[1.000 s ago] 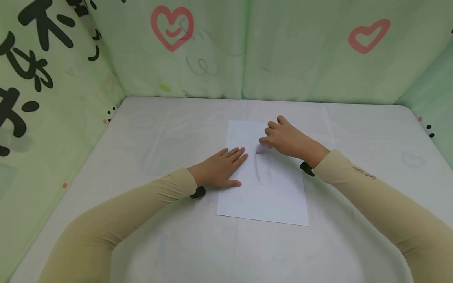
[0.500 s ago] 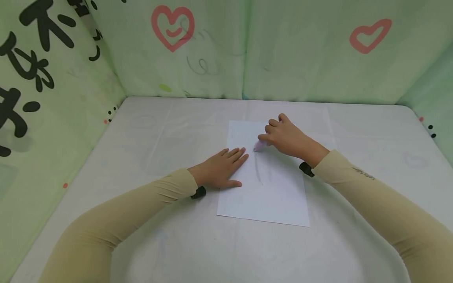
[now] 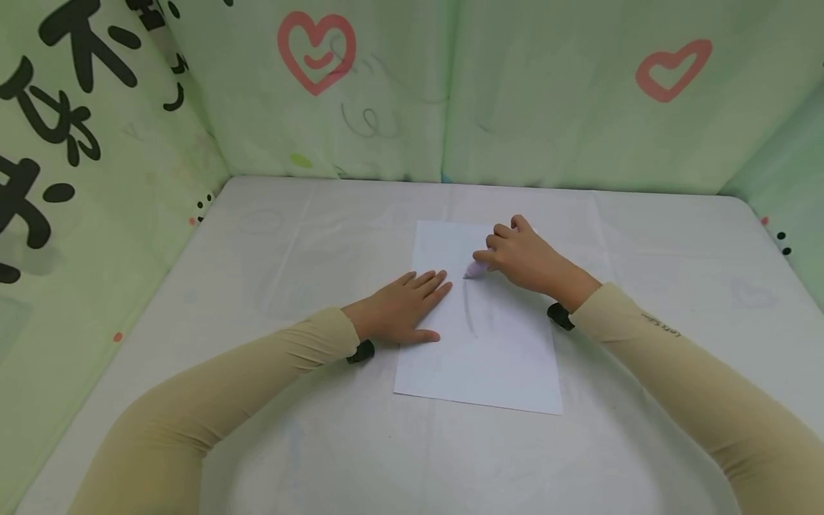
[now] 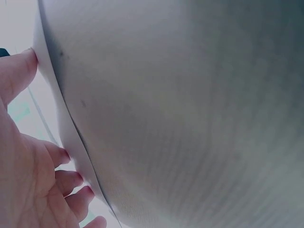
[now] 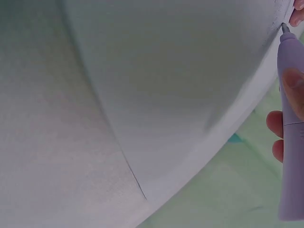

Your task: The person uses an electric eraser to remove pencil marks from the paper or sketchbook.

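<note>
In the head view a white sheet of paper lies on the table, with a thin grey line drawn down its middle. My left hand rests flat on the sheet's left side, fingers spread. My right hand grips a thick lilac pen-shaped tool above the paper's upper right. In the right wrist view the tool has a narrow grey tip at the paper, near small dark specks. Thumb and fingers wrap its body. The left wrist view shows my left fingers at the paper's edge.
A white cloth covers the table. Green printed curtains stand behind it and at both sides. A dark band piece sits under my left wrist, another under the right.
My right hand and the tool shift slightly up-left, then back down-right, the tip staying near the top of the grey line. My left hand keeps its place on the paper.
</note>
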The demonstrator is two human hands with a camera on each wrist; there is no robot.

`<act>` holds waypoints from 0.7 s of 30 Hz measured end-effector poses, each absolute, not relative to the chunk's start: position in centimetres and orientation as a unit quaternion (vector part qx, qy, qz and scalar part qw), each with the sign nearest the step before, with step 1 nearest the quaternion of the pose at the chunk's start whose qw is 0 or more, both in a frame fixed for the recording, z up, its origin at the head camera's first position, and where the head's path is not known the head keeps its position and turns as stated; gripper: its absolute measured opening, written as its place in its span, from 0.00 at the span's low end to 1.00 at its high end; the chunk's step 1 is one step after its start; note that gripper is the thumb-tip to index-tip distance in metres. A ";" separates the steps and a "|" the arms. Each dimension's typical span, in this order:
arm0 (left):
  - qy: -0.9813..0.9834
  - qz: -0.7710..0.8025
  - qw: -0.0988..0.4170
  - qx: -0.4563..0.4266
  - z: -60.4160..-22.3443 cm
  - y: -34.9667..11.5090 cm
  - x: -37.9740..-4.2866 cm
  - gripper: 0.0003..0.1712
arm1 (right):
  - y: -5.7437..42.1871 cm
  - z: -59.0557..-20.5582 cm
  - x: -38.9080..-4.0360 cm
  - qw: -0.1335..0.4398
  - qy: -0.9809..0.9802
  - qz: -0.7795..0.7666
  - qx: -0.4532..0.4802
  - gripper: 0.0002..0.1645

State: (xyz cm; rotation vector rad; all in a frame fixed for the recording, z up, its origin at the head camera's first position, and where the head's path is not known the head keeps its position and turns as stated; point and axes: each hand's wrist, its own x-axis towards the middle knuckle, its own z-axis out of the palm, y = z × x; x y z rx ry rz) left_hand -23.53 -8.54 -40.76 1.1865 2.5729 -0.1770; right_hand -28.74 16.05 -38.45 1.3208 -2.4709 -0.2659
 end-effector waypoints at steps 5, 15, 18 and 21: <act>0.896 -0.064 0.151 0.412 -40.7 -8.5 -23.5 0.49 | 16.2 -38.2 -28.7 0.155 -0.864 -0.101 0.469 0.16; 0.897 -0.056 0.153 0.412 -40.8 -8.5 -23.6 0.49 | 16.1 -38.0 -28.7 0.141 -0.864 -0.113 0.471 0.16; 0.897 -0.058 0.151 0.411 -40.9 -8.6 -23.6 0.49 | 16.1 -37.9 -28.6 0.134 -0.865 -0.119 0.468 0.16; 0.897 -0.060 0.149 0.411 -40.9 -8.6 -23.6 0.49 | 16.0 -37.9 -28.7 0.137 -0.865 -0.120 0.468 0.16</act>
